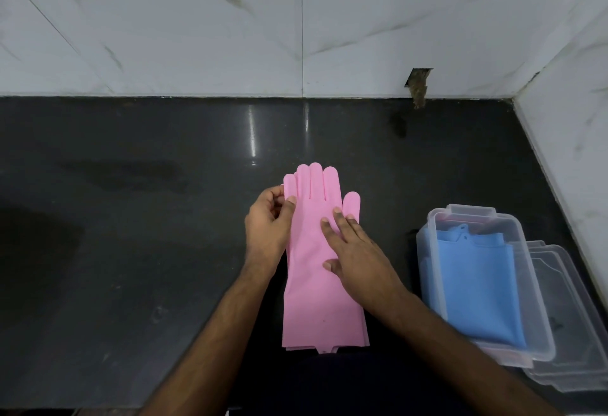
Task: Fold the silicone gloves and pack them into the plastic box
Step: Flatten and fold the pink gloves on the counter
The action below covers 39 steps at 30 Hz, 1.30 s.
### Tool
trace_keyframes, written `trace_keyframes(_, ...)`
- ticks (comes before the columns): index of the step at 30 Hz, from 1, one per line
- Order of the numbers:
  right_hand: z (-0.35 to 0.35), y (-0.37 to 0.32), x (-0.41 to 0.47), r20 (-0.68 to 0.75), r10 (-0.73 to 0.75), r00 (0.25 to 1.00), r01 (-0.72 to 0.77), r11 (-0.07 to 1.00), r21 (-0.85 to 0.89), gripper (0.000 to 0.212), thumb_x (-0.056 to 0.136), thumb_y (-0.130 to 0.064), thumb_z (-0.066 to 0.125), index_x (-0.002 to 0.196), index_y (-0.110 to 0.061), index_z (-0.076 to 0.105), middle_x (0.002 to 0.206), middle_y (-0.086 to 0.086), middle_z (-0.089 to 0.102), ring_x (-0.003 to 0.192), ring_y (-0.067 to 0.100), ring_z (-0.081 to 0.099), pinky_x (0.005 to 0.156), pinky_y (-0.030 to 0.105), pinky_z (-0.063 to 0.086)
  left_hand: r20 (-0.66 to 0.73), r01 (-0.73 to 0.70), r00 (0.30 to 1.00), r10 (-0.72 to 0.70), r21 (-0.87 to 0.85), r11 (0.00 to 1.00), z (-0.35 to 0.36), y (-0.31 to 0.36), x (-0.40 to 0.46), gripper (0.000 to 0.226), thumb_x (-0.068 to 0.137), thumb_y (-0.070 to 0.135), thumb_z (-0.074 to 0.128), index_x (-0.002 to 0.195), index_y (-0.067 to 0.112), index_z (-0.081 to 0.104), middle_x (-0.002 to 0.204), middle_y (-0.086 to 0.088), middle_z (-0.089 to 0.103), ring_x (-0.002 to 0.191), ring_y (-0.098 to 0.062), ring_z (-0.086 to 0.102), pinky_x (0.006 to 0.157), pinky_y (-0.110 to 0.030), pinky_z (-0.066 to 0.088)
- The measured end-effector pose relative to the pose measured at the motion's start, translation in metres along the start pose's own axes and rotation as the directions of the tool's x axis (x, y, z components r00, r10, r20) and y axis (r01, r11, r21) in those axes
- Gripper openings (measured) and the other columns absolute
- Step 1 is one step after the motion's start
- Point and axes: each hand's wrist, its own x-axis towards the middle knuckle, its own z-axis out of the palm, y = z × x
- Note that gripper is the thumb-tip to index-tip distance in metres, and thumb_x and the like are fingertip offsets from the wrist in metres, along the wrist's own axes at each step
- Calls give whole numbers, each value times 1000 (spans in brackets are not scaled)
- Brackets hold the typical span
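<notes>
- Pinching the little-finger edge of the pink gloves (316, 251), the left hand (268, 228) has its thumb and curled fingers closed on that edge; the right hand (353, 251) lies flat on the palm area beside it, fingers straight and spread, pressing down and gripping nothing.
- Pink gloves sit directly under both hands on the dark counter (131, 251), fingers pointing away from the person and cuffs toward them; layered cuff edges suggest two stacked, though I cannot count the layers with certainty.
- Risk: silicone is springy, so a fold may pop back open if the right hand lifts before the crease is held.
- Risk: the stacked layers could slide out of line if the left hand pulls its edge while the right presses only the top layer.
- Risk: the plastic box (437, 244), well to the right of the right hand, already holds blue gloves (477, 284); a loose, bulky fold may not fit on top.
- Risk: a sweeping right forearm could knock the box, which rests on its clear lid (579, 333).
- Count: one pink stack, apparently a pair; one blue folded bundle, number of gloves unclear; one box; one lid; two hands.
</notes>
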Motion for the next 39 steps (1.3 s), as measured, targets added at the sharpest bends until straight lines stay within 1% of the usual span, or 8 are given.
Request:
trace_keyframes(3,-3,-2,2,21,9,1000,-8,1000,-7,82,103,-36,54,162,-27,-2,169,-2,-16,157,22,-8,123,42,16,-27,-24,999,28,144,989,-6,-3,6,19,99,18,70,117,20,71,97,19,72,88,13,67,69,-2,52)
trace_keyframes(9,-7,-4,2,41,16,999,-15,1000,-9,82,102,-35,55,162,-26,0,169,-1,-15,157,22,-7,123,42,16,-27,25,999,-21,183,983,-7,-9,14,23,95,14,72,116,20,67,97,14,71,87,-2,69,68,-9,52)
trace_keyframes(14,-8,-4,1,40,15,999,-15,1000,-2,82,102,-34,55,162,-26,0,169,-1,-15,157,22,-7,123,42,17,-24,28,999,-25,149,988,-4,-10,14,25,93,13,72,113,25,63,96,12,69,85,-4,67,64,-4,51)
trace_keyframes(19,-7,-4,1,39,20,999,-20,1000,-4,82,103,-33,55,162,-26,-1,169,-1,-16,157,22,-9,124,43,16,-27,23,999,-19,131,991,-5,-15,10,27,95,17,73,118,25,62,99,14,68,87,-3,66,66,-8,53)
trace_keyframes(25,-6,-4,1,30,18,999,-17,1000,-15,82,103,-35,54,162,-27,-2,169,-1,-17,156,22,-10,123,43,14,25,24,999,-24,-16,1000,-12,-16,2,34,94,20,76,125,22,60,99,1,69,88,-10,66,83,-26,59)
trace_keyframes(32,3,1,0,-35,-4,999,3,1000,-25,82,102,-37,55,162,-27,0,169,-2,-14,157,23,-6,122,40,17,86,14,996,-15,12,1000,-16,-22,-36,31,93,22,77,120,20,62,100,0,70,88,-16,66,81,-31,61)
trace_keyframes(37,5,10,5,-72,22,997,-21,1000,20,81,102,-36,55,162,-30,0,167,-7,-16,157,21,-7,122,44,19,137,53,989,-55,18,998,-18,-25,-62,32,96,27,74,124,21,58,98,-3,72,92,-20,72,77,-30,61)
trace_keyframes(39,13,-1,-10,-68,-20,998,21,1000,12,80,102,-34,56,162,-30,3,168,-7,-16,157,20,-7,121,45,21,98,66,993,-67,8,998,-33,-33,-95,30,99,30,71,125,21,58,95,0,74,92,-18,73,79,-31,61)
